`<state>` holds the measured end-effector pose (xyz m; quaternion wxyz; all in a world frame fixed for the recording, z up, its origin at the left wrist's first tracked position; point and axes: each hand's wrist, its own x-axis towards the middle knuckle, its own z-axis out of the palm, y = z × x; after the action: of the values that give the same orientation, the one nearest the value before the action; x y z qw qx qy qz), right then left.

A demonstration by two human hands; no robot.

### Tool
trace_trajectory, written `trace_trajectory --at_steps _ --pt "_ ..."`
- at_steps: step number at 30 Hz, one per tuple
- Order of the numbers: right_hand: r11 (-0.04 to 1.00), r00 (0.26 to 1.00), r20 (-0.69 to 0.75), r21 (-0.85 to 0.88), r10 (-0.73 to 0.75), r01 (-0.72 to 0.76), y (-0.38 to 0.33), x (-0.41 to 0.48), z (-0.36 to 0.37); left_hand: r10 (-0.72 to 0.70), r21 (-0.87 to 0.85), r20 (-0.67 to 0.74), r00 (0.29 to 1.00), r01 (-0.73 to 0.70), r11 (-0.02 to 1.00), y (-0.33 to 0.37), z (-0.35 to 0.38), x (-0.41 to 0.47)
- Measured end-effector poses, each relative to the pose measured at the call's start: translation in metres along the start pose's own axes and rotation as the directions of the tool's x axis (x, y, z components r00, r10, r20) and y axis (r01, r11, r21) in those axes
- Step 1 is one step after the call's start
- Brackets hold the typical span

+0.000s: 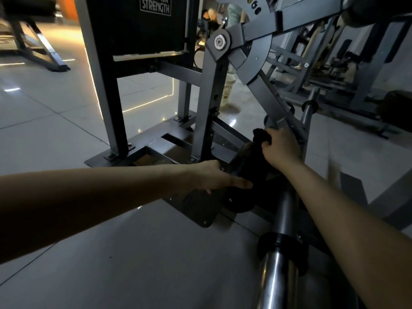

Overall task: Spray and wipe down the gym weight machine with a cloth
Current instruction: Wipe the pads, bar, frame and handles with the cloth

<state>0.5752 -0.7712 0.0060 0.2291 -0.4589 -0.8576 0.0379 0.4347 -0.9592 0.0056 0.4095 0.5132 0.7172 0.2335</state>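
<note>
Polished round steel bar (277, 275) with a black collar lay nearest. Beyond it, the right hand (282, 147) had its grip closed around a dark, soft cloth (262, 136), pressed on the grey painted machine (211, 103), low on its slanted arm. The left hand (207, 177) touched the frame; whether its grip was open or closed, I cannot tell. A black panel (133, 23) read "STRENGTH". Glossy tiles covered the floor (66, 108).

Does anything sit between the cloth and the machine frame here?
Nothing visible does. The right hand grips the dark cloth at the foot of the machine's sloping arm; the left hand is lower, to one side.
</note>
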Motion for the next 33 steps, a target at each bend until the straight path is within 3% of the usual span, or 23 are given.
trace_trajectory --at_steps 2,7,10,14,16,18,20,23,27,29,33 --pt "0.997 0.996 0.039 0.029 -0.076 0.075 -0.014 -0.017 -0.009 -0.023 -0.135 0.083 0.996 0.034 0.990 -0.015 -0.007 0.007" --pt "0.897 0.924 0.168 0.348 -0.344 0.271 -0.050 -0.081 -0.030 0.060 -0.435 0.379 0.924 0.120 0.893 -0.042 0.010 0.014" --pt "0.861 0.903 0.173 0.414 -0.393 0.296 -0.046 -0.084 -0.028 0.063 -0.438 0.288 0.956 0.073 0.896 -0.038 0.021 0.011" --pt "0.934 0.958 0.068 0.254 -0.277 0.252 -0.023 -0.051 -0.014 0.030 -0.231 0.049 0.998 -0.017 0.973 -0.013 0.025 0.003" --pt "0.982 0.988 0.029 0.111 -0.154 0.150 -0.009 -0.023 -0.007 0.046 0.122 -0.047 0.998 -0.040 0.992 0.002 0.025 -0.006" --pt "0.997 1.000 0.001 0.074 -0.021 0.021 0.002 -0.003 0.000 0.069 0.480 -0.109 0.992 -0.008 0.877 0.016 0.025 -0.015" --pt "0.994 0.998 -0.003 0.094 0.058 -0.057 0.003 0.004 0.005 0.055 0.538 -0.098 0.994 0.007 0.843 0.024 0.021 -0.020" --pt "0.997 1.000 0.020 0.077 0.019 -0.021 -0.014 -0.011 -0.001 -0.054 0.152 -0.026 0.998 0.057 0.987 0.016 0.007 -0.009" --pt "0.948 0.963 0.156 0.267 -0.220 0.173 -0.050 -0.064 -0.032 -0.062 -0.229 0.282 0.958 0.130 0.965 -0.018 -0.007 0.005" --pt "0.908 0.914 0.242 0.351 -0.326 0.231 -0.061 -0.082 -0.041 -0.024 -0.296 0.375 0.927 0.144 0.944 -0.028 -0.003 0.008" --pt "0.897 0.897 0.200 0.300 -0.393 0.326 -0.049 -0.070 -0.031 -0.052 -0.308 0.286 0.957 0.143 0.941 -0.026 0.010 0.006"
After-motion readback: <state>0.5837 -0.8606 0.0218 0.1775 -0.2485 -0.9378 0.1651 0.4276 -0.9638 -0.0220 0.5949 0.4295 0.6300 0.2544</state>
